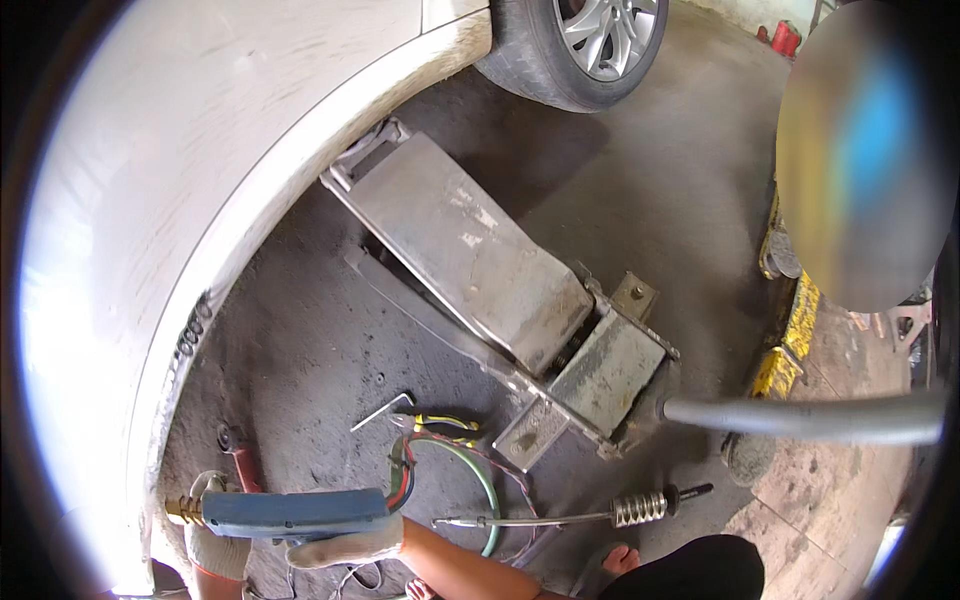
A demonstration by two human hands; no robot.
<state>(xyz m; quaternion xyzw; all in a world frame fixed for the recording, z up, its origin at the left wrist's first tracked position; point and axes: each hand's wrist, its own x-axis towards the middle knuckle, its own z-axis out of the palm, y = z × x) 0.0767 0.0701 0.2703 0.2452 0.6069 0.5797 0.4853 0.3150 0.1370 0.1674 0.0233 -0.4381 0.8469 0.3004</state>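
A blue gun-shaped tool (295, 514) with a brass tip (184, 511) lies level across the lower left, its tip close to the white car's sill. My gloved right hand (350, 546) grips it from below near the rear. My gloved left hand (220, 550) is at its front end, glove showing above and below the body; the tool hides part of the fingers. Green hose and red and black cables (405, 470) run from its rear. A row of small rings (190, 332) stands along the car's lower edge (168, 400). A red-handled tool (245, 468) lies just beyond my left hand.
A large grey floor jack (455, 250) reaches under the car, its handle (800, 418) extending right. Yellow-handled pliers (445, 424), a hex key (380, 411) and a slide hammer (640, 510) lie on the floor. A yellow lift arm (790, 335) is at right, a wheel (580, 50) beyond.
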